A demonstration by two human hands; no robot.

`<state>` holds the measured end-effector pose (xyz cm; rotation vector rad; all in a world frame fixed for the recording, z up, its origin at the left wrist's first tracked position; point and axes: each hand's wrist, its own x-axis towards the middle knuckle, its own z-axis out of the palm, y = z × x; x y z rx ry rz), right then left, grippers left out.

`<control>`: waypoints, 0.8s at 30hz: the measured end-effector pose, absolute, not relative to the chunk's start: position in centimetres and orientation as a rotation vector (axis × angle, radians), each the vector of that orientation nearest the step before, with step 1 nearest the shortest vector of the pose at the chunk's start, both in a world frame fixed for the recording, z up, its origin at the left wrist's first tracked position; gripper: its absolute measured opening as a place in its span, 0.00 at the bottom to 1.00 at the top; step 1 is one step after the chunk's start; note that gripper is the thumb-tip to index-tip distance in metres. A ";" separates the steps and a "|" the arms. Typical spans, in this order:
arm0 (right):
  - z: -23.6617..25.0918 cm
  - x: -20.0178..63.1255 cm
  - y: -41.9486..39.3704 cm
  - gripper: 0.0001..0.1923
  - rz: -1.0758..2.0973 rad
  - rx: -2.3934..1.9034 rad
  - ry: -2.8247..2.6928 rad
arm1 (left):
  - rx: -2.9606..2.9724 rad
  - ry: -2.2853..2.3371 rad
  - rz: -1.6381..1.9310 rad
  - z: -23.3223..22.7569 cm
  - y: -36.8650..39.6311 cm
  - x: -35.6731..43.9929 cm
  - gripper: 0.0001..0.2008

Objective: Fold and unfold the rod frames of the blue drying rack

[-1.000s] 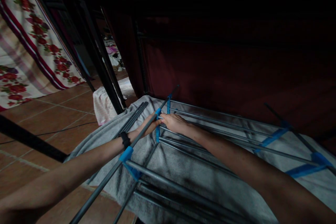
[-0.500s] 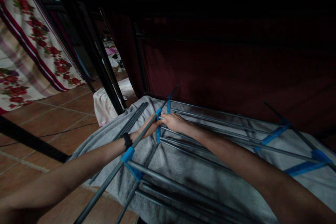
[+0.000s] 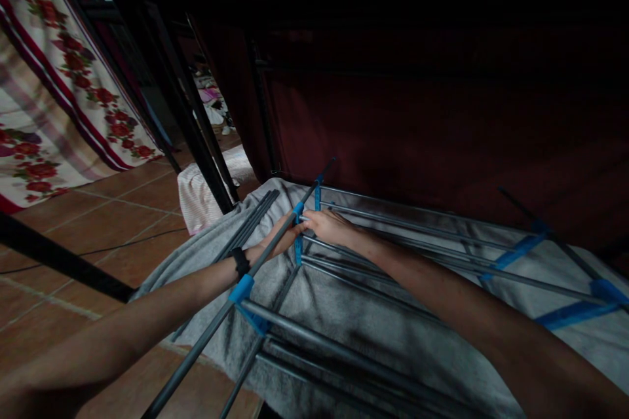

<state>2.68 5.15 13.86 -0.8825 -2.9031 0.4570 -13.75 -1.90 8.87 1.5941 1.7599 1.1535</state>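
A frame of grey metal tubes with blue plastic connectors lies on its side on a grey blanket (image 3: 334,327). My right hand (image 3: 328,226) is closed round a grey tube (image 3: 324,245) where it meets the middle blue connector (image 3: 297,252). My left hand (image 3: 282,236) reaches under the long pole (image 3: 269,247) and grips that connector from the other side, its fingers partly hidden. The fingertips of both hands meet there. Nearer to me is another blue connector (image 3: 243,288) with a thick tube (image 3: 314,330) running right from it.
Several loose tubes (image 3: 253,219) lie on the blanket left of the frame. Black bed posts (image 3: 196,111) stand at the left, and a dark red curtain (image 3: 417,137) hangs behind. Tiled floor (image 3: 132,209) and a flowered cloth (image 3: 73,78) show at the left.
The whole view has shifted slightly, with things sitting a little farther right. Both hands keep their hold at the middle connector.
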 end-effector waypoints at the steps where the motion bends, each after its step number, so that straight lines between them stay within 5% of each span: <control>1: 13.9 2.7 5.1 0.16 0.445 -0.881 -2.907 | 1.598 1.751 1.157 8.8 -1.9 -13.8 0.20; 24: 13.2 2.3 5.5 0.19 0.460 -0.911 -2.925 | 1.696 1.853 1.255 6.3 -0.2 -14.3 0.17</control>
